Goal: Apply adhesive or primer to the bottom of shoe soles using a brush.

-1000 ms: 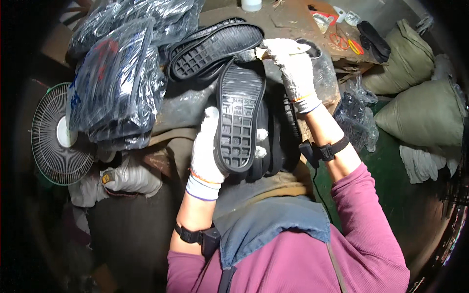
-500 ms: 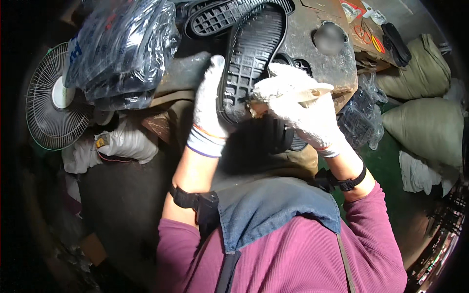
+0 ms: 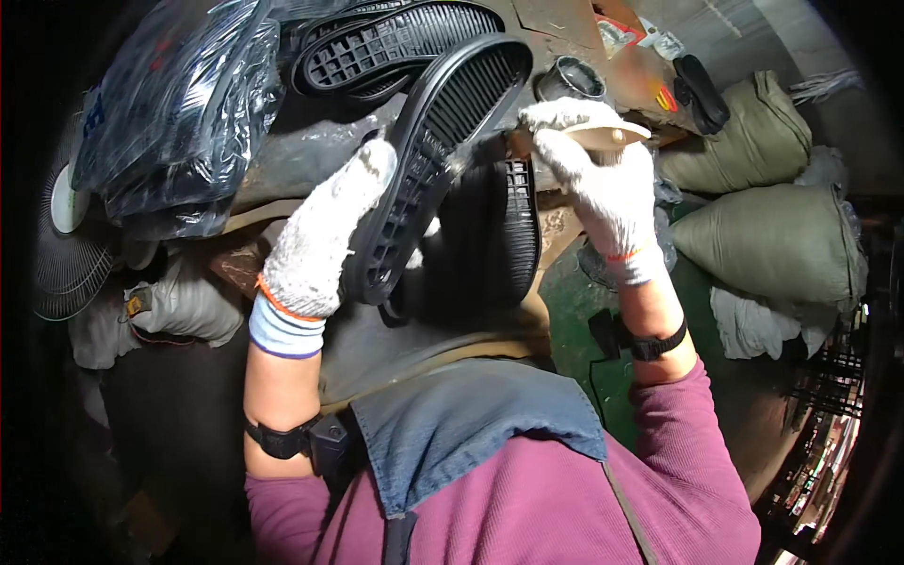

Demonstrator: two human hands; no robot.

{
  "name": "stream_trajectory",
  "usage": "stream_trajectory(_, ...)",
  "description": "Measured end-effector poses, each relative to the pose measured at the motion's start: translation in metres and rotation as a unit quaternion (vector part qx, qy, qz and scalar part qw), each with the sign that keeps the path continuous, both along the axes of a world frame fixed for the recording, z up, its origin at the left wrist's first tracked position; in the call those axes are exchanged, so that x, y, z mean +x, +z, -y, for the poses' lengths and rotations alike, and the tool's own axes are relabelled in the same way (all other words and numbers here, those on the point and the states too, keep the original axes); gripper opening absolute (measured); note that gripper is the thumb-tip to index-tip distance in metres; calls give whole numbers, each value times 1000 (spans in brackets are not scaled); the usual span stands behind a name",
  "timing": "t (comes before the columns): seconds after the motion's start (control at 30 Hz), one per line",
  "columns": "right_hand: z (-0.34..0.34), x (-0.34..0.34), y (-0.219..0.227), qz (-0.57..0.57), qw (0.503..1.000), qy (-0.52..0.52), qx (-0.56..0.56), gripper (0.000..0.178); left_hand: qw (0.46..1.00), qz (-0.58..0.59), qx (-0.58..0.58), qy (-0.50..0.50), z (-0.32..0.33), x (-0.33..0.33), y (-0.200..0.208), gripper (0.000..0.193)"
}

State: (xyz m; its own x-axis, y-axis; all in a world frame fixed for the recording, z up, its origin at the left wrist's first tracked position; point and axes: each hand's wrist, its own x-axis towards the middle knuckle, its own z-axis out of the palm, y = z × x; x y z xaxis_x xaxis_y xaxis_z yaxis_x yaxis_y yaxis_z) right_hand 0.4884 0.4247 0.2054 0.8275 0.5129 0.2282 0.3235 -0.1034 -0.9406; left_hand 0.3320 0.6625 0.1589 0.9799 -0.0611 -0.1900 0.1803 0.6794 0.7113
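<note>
My left hand [image 3: 325,226], in a white knitted glove, is closed around the left side of a black shoe sole [image 3: 381,221]. The sole is held tilted, its far end leaning to the right. In my gloved right hand [image 3: 603,179] is a brush [image 3: 518,143] with a pale, wide handle. Its dark bristle end points left at the sole's right edge; blur hides whether they touch. Below and to the right of the held sole, another black sole [image 3: 523,231] lies at the near edge of the worn table [image 3: 301,160].
More black soles [image 3: 395,52] lie at the back of the table, with a dark cup [image 3: 573,78] to their right. Clear plastic bags [image 3: 179,113] of dark items are piled at left, beside a fan [image 3: 66,202]. Green sacks [image 3: 772,245] stand on the right.
My left hand has moved left and nearer with the sole, which is now turned and tilted. My right hand has drawn away to the right with the brush. The head view has shifted.
</note>
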Motion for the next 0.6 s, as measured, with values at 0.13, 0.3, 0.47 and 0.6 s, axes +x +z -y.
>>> stream_trajectory(0.13,2,44,-5,197,977,-50,-57,15,999,-28,12,39,5,-4,-7,53)
stream_trajectory(0.3,-7,64,-4,530,837,-46,-132,10,997,-38,8,64,28,-29,-14,64)
stream_trajectory(0.47,-5,69,8,510,847,-4,-149,12,964,-68,-258,14,28,-7,-6,74)
stream_trajectory(0.6,-23,72,29,621,771,42,-136,12,948,-54,-315,-9,33,-13,9,77)
